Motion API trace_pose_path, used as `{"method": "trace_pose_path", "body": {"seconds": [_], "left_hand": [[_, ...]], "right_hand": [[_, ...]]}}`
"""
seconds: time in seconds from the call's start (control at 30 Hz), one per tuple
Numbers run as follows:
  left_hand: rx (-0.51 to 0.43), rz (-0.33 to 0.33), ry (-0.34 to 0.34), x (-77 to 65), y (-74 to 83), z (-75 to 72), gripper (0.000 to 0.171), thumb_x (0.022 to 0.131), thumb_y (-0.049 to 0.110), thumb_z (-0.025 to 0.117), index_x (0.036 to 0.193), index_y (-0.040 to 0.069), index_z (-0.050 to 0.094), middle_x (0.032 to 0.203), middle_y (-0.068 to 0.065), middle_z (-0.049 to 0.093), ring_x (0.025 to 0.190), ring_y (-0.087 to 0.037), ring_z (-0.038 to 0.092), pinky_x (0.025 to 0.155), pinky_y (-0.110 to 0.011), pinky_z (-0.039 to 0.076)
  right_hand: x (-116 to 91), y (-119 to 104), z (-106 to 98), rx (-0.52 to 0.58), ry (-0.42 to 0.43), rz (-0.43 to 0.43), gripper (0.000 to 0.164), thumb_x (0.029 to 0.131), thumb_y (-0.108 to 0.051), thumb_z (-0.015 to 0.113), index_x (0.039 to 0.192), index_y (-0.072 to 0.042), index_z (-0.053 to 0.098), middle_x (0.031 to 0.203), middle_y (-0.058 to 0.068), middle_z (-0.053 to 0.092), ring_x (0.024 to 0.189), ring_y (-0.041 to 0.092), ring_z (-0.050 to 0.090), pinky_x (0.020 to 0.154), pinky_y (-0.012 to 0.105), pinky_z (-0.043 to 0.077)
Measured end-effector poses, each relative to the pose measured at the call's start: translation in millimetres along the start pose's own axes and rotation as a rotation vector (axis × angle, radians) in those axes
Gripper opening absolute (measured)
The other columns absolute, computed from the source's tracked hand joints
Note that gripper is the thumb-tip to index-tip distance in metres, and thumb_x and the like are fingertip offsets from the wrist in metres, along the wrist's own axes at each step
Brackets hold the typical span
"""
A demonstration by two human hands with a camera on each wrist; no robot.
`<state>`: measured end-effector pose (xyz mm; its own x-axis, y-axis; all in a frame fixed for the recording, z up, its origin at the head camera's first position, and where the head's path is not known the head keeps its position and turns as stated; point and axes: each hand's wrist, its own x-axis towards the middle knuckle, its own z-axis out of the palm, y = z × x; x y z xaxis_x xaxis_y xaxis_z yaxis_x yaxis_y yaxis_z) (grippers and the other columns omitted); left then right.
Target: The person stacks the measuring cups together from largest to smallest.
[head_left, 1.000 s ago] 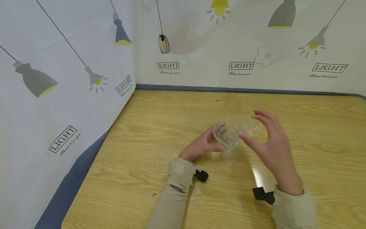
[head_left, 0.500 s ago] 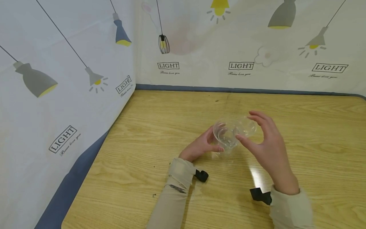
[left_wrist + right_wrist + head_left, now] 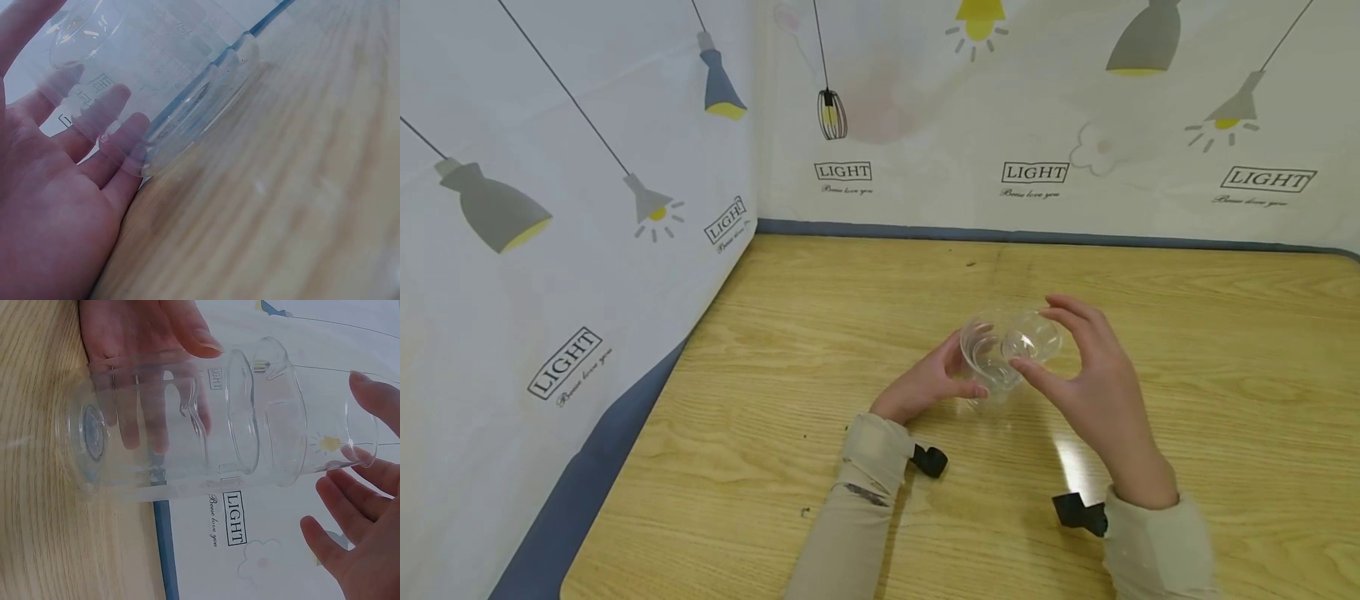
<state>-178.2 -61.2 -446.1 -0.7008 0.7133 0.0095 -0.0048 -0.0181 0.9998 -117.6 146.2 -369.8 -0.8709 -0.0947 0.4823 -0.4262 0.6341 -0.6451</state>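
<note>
A large clear cup-like container (image 3: 982, 354) stands upright on the wooden table. My left hand (image 3: 925, 382) holds it round the side, thumb at the front and fingers behind; in the left wrist view those fingers (image 3: 112, 125) show through the wall. My right hand (image 3: 1101, 387) pinches a smaller clear cup (image 3: 1036, 335) between thumb and fingers. In the right wrist view this smaller cup (image 3: 331, 447) is at the mouth of the larger container (image 3: 169, 444), in line with it. Transparency hides whether the two touch or overlap.
The wooden table (image 3: 760, 467) reaches back to a white cloth wall (image 3: 925, 192) printed with lamps. A second printed wall (image 3: 512, 317) rises along the left edge. Black wrist mounts (image 3: 929, 461) sit on both sleeves.
My right hand has moved left with the smaller cup, bringing it from beside the larger container to its mouth. The left hand and the larger container have stayed in place.
</note>
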Motion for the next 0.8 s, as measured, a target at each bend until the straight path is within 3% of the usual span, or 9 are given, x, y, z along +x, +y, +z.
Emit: {"method": "trace_pose_path", "body": {"seconds": [0.23,0.63,0.8], "left_hand": [[0.011,-0.01,0.006,-0.3,0.4,0.4,0.081,0.079,0.011,0.068,0.138,0.039,0.019,0.145,0.008,0.021,0.13,-0.008,0.021,0.102,-0.03,0.023],[-0.007,-0.006,-0.001,-0.8,1.0,0.4,0.081,0.08,0.01,0.066,0.14,0.037,0.019,0.147,0.001,0.018,0.131,-0.009,0.021,0.103,-0.034,0.022],[-0.006,0.002,0.007,-0.3,0.7,0.9,0.085,0.079,0.009,0.067,0.143,0.029,0.015,0.146,0.005,0.02,0.13,-0.005,0.022,0.103,-0.031,0.022]], "right_hand": [[-0.2,1.2,1.5,-0.007,-0.011,0.001,0.058,0.068,-0.029,0.078,0.116,-0.006,0.055,0.132,-0.002,0.043,0.12,0.02,0.038,0.089,0.046,0.035],[-0.7,2.8,4.0,-0.01,-0.026,0.011,0.058,0.07,-0.031,0.076,0.118,-0.007,0.054,0.132,-0.002,0.041,0.121,0.021,0.038,0.087,0.047,0.036],[-0.8,2.5,5.2,-0.002,-0.037,0.014,0.058,0.071,-0.031,0.076,0.118,-0.007,0.053,0.133,-0.001,0.041,0.121,0.022,0.038,0.088,0.048,0.036]]}}
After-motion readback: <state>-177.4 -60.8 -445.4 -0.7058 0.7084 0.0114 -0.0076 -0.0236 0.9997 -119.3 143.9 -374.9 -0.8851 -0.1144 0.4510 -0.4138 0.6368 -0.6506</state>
